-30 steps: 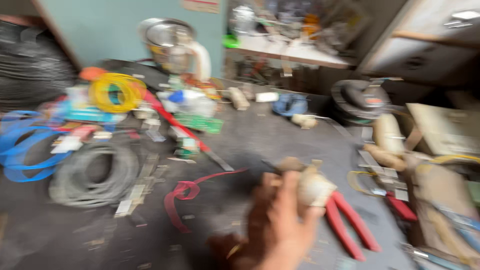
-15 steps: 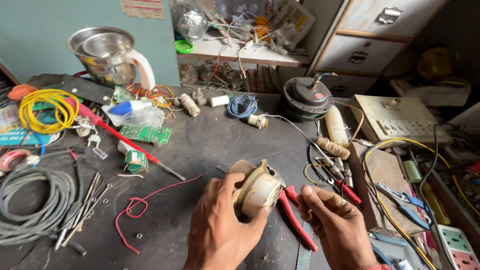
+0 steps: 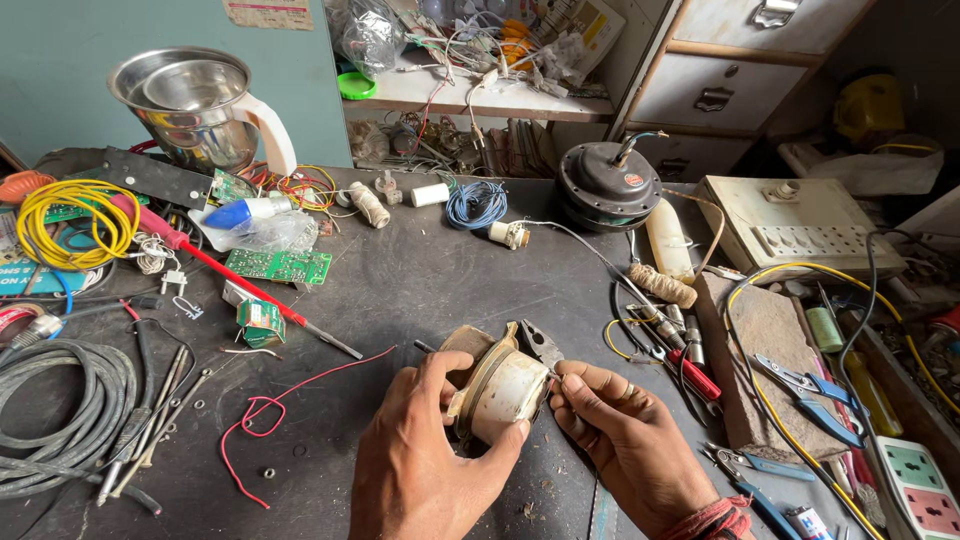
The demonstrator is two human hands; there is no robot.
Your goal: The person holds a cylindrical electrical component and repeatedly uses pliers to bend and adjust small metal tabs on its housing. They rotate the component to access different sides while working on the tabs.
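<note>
1. At lower centre of the frame, your left hand (image 3: 425,460) wraps closed around the cream-coloured small motor (image 3: 497,393).
2. Your right hand (image 3: 625,440) pinches the motor's right edge with its fingertips.
3. A red wire (image 3: 270,415) lies left of it on the dark workbench (image 3: 420,280).

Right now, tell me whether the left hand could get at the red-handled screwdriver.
Probably yes: the left hand grips the small motor, but the red-handled screwdriver lies uncovered on the bench with nothing between.
</note>
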